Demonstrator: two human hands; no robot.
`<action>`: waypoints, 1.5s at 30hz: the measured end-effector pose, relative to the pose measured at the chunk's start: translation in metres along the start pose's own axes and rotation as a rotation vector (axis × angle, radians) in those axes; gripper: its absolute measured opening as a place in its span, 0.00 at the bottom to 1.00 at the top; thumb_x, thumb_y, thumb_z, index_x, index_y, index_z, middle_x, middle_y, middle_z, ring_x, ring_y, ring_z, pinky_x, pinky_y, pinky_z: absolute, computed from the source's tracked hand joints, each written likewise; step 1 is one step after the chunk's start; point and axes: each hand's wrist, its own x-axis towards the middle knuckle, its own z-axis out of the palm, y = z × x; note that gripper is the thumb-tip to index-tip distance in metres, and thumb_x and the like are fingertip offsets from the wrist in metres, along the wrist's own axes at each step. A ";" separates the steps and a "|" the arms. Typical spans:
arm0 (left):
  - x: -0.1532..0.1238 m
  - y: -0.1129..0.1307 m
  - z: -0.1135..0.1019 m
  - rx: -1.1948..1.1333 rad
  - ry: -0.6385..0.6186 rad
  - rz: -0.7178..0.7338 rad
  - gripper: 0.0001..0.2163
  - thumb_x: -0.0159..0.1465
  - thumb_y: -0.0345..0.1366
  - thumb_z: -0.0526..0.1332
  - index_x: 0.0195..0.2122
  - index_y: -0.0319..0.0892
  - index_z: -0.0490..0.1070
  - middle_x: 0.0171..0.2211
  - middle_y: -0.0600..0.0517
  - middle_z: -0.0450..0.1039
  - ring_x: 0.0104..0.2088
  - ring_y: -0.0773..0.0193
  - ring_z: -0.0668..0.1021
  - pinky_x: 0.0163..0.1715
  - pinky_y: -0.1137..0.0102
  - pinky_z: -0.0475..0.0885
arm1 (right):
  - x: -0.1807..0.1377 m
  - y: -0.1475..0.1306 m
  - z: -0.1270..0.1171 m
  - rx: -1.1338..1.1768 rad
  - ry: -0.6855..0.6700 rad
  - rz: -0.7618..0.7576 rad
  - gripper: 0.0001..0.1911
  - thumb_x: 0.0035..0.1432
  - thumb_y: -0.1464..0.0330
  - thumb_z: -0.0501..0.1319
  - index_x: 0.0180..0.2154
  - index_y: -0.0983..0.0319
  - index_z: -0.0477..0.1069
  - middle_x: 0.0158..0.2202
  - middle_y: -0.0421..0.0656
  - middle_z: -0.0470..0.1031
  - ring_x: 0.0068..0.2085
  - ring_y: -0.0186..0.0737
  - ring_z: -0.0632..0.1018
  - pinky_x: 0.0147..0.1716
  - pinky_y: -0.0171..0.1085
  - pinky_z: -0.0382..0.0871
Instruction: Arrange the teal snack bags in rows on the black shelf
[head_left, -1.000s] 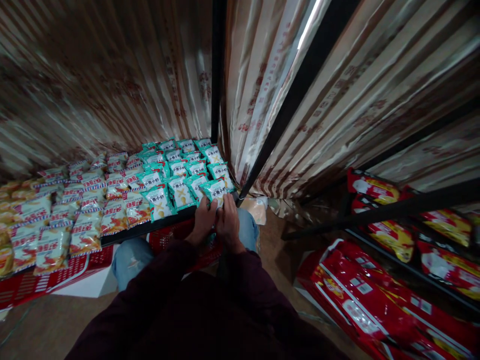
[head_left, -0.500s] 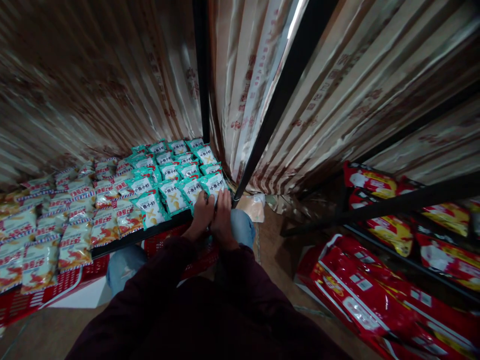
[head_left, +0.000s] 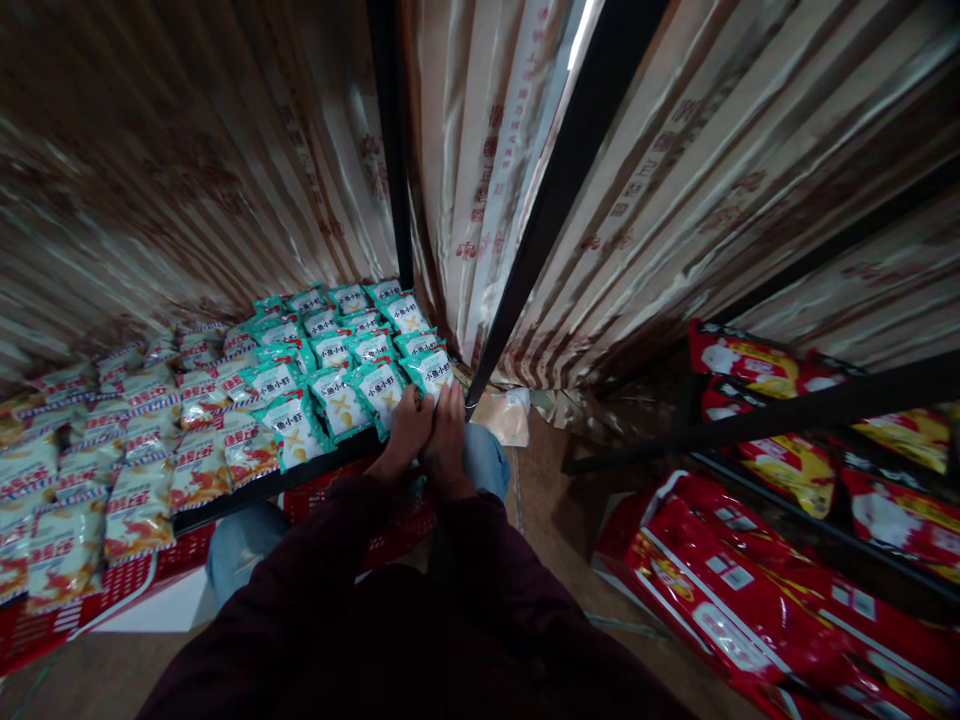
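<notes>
It's dim in here, the only strong light a narrow white strip (head_left: 583,35) glaring between the glossy striped plastic curtains (head_left: 675,200), which catch streaky sheen. The wide lens bends the black metal shelf posts (head_left: 540,230) and smears the edges, while the dark maroon sleeves (head_left: 390,620) and the floor sink into soft shadow

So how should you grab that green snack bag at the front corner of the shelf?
Probably by its bottom edge, from the open front. The green snack bag leans back with that edge at the shelf lip, where the left hand and right hand already touch it.
</notes>
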 end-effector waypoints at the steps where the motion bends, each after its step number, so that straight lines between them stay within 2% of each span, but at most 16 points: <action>1: 0.000 0.002 0.000 0.016 0.000 0.002 0.06 0.63 0.33 0.53 0.39 0.42 0.68 0.35 0.49 0.74 0.35 0.63 0.74 0.38 0.69 0.66 | 0.001 0.001 0.000 -0.001 0.010 -0.008 0.30 0.65 0.71 0.43 0.66 0.72 0.42 0.67 0.61 0.47 0.69 0.50 0.47 0.61 0.59 0.57; 4: -0.001 0.006 -0.001 0.049 0.010 0.018 0.06 0.63 0.34 0.53 0.38 0.42 0.68 0.35 0.49 0.74 0.34 0.64 0.75 0.37 0.70 0.66 | 0.003 0.002 0.000 -0.004 0.025 -0.019 0.29 0.65 0.71 0.44 0.65 0.76 0.44 0.66 0.63 0.49 0.68 0.52 0.48 0.61 0.59 0.56; 9: 0.003 0.010 -0.002 0.161 -0.002 0.006 0.07 0.64 0.35 0.52 0.39 0.42 0.69 0.36 0.48 0.76 0.37 0.62 0.76 0.38 0.70 0.66 | 0.006 0.000 0.000 -0.031 0.017 0.007 0.29 0.65 0.72 0.43 0.65 0.75 0.45 0.66 0.64 0.49 0.68 0.53 0.48 0.60 0.61 0.56; 15: 0.004 0.014 -0.004 0.161 0.005 -0.034 0.13 0.65 0.36 0.53 0.49 0.42 0.66 0.43 0.44 0.77 0.44 0.59 0.78 0.42 0.68 0.67 | 0.009 0.000 -0.001 -0.030 -0.028 0.004 0.29 0.65 0.72 0.44 0.65 0.73 0.46 0.67 0.62 0.46 0.68 0.54 0.48 0.59 0.62 0.55; 20: 0.002 0.018 -0.006 0.206 -0.032 -0.047 0.15 0.66 0.36 0.53 0.53 0.40 0.64 0.45 0.42 0.76 0.47 0.57 0.77 0.44 0.68 0.67 | 0.010 0.004 0.005 -0.041 -0.047 0.016 0.29 0.65 0.71 0.45 0.65 0.71 0.47 0.67 0.61 0.47 0.67 0.54 0.50 0.59 0.61 0.55; 26: 0.002 0.021 -0.007 0.269 -0.065 -0.051 0.10 0.67 0.35 0.50 0.45 0.41 0.68 0.44 0.42 0.77 0.44 0.57 0.78 0.41 0.69 0.66 | 0.012 0.006 0.009 -0.043 -0.055 0.046 0.29 0.65 0.72 0.45 0.66 0.67 0.45 0.68 0.58 0.47 0.67 0.53 0.52 0.59 0.60 0.56; 31: 0.004 0.024 -0.006 0.291 -0.071 -0.038 0.11 0.67 0.36 0.49 0.40 0.41 0.69 0.42 0.42 0.77 0.43 0.57 0.78 0.39 0.68 0.65 | 0.011 0.005 0.012 -0.059 -0.039 0.072 0.31 0.64 0.74 0.44 0.67 0.68 0.43 0.67 0.60 0.48 0.67 0.53 0.52 0.59 0.60 0.56; 38: 0.009 0.025 -0.006 0.309 -0.063 -0.046 0.11 0.66 0.35 0.49 0.40 0.41 0.70 0.41 0.41 0.77 0.43 0.56 0.78 0.40 0.67 0.66 | 0.011 0.013 0.025 -0.085 -0.051 0.046 0.30 0.64 0.73 0.45 0.65 0.75 0.44 0.67 0.64 0.47 0.68 0.54 0.48 0.60 0.60 0.55; 42: 0.008 0.027 -0.006 0.276 -0.072 -0.035 0.10 0.66 0.35 0.50 0.43 0.41 0.69 0.43 0.42 0.77 0.44 0.55 0.77 0.42 0.66 0.66 | 0.012 0.023 0.036 -0.082 -0.008 0.026 0.29 0.66 0.71 0.44 0.66 0.73 0.43 0.68 0.62 0.44 0.69 0.52 0.45 0.61 0.59 0.55; 45: 0.007 0.028 -0.005 0.239 -0.073 -0.009 0.11 0.65 0.33 0.50 0.45 0.40 0.69 0.44 0.42 0.76 0.46 0.56 0.76 0.44 0.66 0.67 | 0.014 0.029 0.044 -0.085 0.008 0.032 0.28 0.67 0.70 0.43 0.66 0.72 0.45 0.67 0.61 0.46 0.69 0.51 0.45 0.61 0.59 0.56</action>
